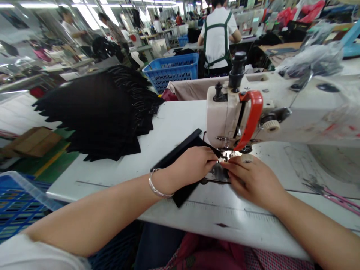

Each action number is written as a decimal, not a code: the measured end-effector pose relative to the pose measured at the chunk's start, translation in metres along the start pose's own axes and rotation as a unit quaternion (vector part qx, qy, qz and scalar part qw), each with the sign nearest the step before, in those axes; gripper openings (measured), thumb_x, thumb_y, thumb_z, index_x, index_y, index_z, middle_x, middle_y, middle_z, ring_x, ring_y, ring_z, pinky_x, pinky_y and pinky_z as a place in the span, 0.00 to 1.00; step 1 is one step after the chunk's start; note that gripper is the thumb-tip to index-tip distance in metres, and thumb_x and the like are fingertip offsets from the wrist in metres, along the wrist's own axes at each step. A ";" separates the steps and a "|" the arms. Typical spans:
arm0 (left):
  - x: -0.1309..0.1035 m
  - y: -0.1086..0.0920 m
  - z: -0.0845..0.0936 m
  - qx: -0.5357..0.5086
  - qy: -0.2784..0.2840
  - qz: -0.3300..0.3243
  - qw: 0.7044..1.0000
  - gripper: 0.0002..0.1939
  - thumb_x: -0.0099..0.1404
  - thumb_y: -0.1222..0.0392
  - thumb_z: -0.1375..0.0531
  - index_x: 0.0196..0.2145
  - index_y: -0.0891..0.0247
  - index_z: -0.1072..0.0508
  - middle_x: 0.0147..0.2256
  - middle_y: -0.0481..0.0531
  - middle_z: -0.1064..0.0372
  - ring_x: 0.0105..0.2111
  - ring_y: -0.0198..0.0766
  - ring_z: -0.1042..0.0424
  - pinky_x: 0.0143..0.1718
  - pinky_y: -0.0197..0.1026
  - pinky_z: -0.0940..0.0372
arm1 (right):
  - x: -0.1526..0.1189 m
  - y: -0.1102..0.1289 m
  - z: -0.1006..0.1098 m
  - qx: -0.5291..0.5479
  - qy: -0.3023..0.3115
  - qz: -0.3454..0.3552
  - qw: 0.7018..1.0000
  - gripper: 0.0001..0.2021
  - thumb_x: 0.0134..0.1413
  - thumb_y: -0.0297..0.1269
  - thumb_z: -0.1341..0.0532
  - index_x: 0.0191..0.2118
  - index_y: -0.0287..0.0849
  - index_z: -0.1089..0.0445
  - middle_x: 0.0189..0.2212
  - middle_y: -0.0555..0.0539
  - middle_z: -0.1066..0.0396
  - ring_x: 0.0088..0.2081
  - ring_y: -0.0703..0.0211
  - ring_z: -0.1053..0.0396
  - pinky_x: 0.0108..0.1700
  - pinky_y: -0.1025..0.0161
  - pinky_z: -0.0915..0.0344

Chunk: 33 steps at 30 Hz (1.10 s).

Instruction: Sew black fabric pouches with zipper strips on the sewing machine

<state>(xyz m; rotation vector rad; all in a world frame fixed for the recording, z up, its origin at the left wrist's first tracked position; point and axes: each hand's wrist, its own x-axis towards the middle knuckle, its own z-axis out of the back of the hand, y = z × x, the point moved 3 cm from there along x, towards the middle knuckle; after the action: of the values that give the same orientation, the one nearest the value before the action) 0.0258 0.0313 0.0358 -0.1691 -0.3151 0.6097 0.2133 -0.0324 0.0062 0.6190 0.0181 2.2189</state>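
Observation:
My left hand, with a silver bangle at the wrist, rests over a folded black fabric piece and pinches its edge close to the needle. The fabric lies flat on the white table, one corner sticking out below my palm. From the other side my right hand, wearing a ring, has its fingertips together at the metal needle plate. What those fingertips hold, if anything, is too small to see. Just above both hands stands the head of the sewing machine, with an orange-red guard and a lit needle area.
A fanned stack of black fabric pieces covers the table's left end. Pink-handled scissors lie at right. Blue baskets stand beyond the table and at lower left. A person in a white shirt sits ahead, facing away.

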 end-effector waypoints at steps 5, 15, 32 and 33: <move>-0.015 0.026 0.015 0.065 0.047 0.039 0.996 0.14 0.72 0.64 0.41 0.53 0.64 0.24 0.49 0.60 0.25 0.50 0.47 0.27 0.53 0.51 0.31 | -0.003 0.003 -0.001 0.023 0.019 0.035 0.999 0.15 0.62 0.28 0.42 0.53 0.41 0.28 0.54 0.43 0.27 0.53 0.44 0.31 0.50 0.46 0.31; -0.037 0.045 0.013 0.036 0.038 0.100 0.994 0.09 0.71 0.63 0.39 0.48 0.65 0.25 0.51 0.59 0.29 0.53 0.49 0.32 0.57 0.56 0.35 | -0.004 0.004 0.000 0.033 0.031 0.036 0.998 0.12 0.62 0.28 0.43 0.50 0.40 0.29 0.52 0.42 0.26 0.50 0.45 0.29 0.47 0.47 0.29; -0.031 0.007 -0.016 -0.041 0.001 -0.010 0.999 0.27 0.72 0.71 0.52 0.65 0.56 0.40 0.59 0.56 0.33 0.58 0.43 0.32 0.61 0.51 0.34 | 0.009 0.017 0.001 0.088 0.092 0.014 0.992 0.25 0.56 0.36 0.40 0.60 0.41 0.33 0.60 0.41 0.31 0.56 0.44 0.34 0.56 0.45 0.35; -0.033 0.011 -0.013 -0.031 -0.011 0.011 0.999 0.25 0.73 0.69 0.51 0.65 0.55 0.39 0.60 0.56 0.33 0.59 0.45 0.33 0.61 0.52 0.34 | 0.010 0.017 0.000 0.094 0.091 0.025 0.991 0.21 0.57 0.37 0.40 0.56 0.41 0.31 0.58 0.41 0.30 0.55 0.45 0.34 0.56 0.45 0.35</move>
<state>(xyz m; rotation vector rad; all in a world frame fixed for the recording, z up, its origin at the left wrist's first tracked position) -0.0015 0.0204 0.0129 -0.2264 -0.3549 0.6252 0.1960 -0.0364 0.0139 0.5207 0.3112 2.3325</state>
